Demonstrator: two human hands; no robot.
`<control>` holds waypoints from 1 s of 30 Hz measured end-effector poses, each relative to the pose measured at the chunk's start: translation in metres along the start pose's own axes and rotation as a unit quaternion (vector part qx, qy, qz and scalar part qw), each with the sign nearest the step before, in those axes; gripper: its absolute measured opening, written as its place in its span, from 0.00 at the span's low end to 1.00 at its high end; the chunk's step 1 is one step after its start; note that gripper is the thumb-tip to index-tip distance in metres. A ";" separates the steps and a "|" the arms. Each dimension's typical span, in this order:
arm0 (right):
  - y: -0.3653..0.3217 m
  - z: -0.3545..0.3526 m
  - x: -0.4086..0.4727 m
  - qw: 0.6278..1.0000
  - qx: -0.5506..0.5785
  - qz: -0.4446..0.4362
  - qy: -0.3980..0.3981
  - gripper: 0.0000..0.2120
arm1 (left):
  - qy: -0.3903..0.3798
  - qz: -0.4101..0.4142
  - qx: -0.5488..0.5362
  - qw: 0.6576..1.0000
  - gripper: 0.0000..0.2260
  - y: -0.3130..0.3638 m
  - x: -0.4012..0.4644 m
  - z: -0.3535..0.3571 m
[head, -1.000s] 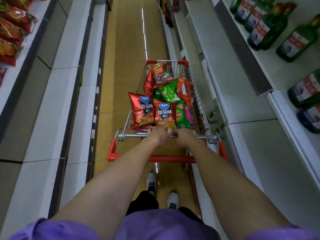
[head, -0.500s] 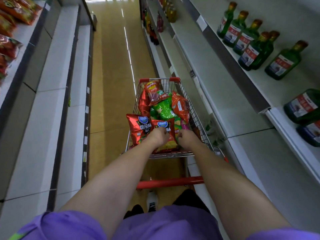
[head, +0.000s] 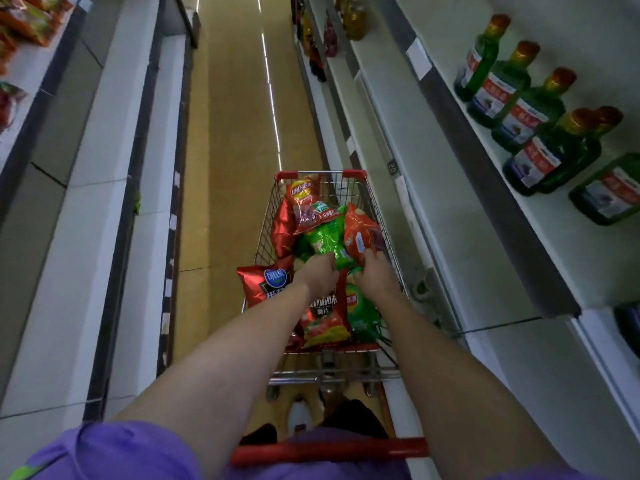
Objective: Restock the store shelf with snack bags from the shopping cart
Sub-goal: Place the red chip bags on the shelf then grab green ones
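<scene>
A wire shopping cart (head: 380,216) with red trim stands in the aisle ahead of me, filled with several snack bags. My left hand (head: 317,273) grips the lower edge of a green bag (head: 327,242) in the cart's middle. My right hand (head: 374,275) grips the bottom of an orange-red bag (head: 360,233) right beside it. Two red tomato-flavour bags (head: 263,285) stand at the cart's near end, partly hidden by my forearms. A Lay's bag (head: 303,197) lies at the far end. Snack bags (head: 27,20) fill the upper left shelf.
White shelving runs along both sides of the yellow-floored aisle (head: 235,133). Green glass bottles (head: 540,129) stand on the right shelf, close to the cart. The lower left shelves (head: 86,188) are bare. The cart's red handle (head: 329,452) is near my waist.
Both hands left the cart's rear rail and reached forward into the basket, taking hold of the green and orange-red bags. The view came closer over the cart.
</scene>
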State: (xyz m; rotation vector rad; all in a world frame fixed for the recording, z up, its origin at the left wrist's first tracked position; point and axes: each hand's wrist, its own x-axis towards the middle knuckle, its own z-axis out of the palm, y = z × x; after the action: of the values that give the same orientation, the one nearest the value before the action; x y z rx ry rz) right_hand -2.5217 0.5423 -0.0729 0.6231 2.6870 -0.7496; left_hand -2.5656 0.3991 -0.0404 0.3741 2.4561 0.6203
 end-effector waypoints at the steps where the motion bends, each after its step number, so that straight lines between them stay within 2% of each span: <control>1: -0.001 -0.001 0.012 1.000 0.003 0.001 0.001 0.26 | 0.000 -0.004 -0.006 1.000 0.08 0.003 0.010 -0.001; 8: 0.003 0.001 0.095 1.000 0.004 0.006 0.020 0.31 | 0.007 -0.037 -0.022 0.999 0.15 0.010 0.082 0.004; 10: 0.003 0.007 0.115 1.000 -0.002 0.020 0.003 0.29 | 0.015 -0.048 -0.034 0.998 0.16 0.004 0.095 0.008; 12: 0.001 0.016 0.124 0.999 0.001 0.026 -0.018 0.21 | 0.014 -0.059 -0.030 0.998 0.16 -0.003 0.101 0.013; 14: -0.002 0.025 0.126 1.000 -0.002 0.016 -0.003 0.14 | 0.010 -0.072 -0.025 0.997 0.16 -0.009 0.102 0.017; 16: -0.004 0.031 0.125 1.000 -0.024 -0.015 0.003 0.10 | 0.014 -0.074 -0.039 0.996 0.15 -0.015 0.100 0.017; 19: -0.012 0.032 0.123 0.999 -0.014 -0.037 -0.005 0.10 | 0.034 -0.089 -0.066 0.993 0.15 -0.033 0.100 0.017; 25: -0.037 0.010 0.106 0.997 -0.010 -0.042 0.062 0.13 | 0.064 -0.083 -0.109 0.989 0.13 -0.047 0.081 -0.008; 30: -0.077 -0.014 0.078 0.996 0.014 -0.047 0.073 0.14 | 0.076 -0.062 -0.104 0.990 0.13 -0.060 0.057 -0.039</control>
State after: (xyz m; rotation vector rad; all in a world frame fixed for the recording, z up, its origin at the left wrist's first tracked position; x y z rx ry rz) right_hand -2.6281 0.5161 -0.0585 0.5835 2.8609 -0.7955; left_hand -2.6416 0.3563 -0.0686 0.0927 2.5029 0.8709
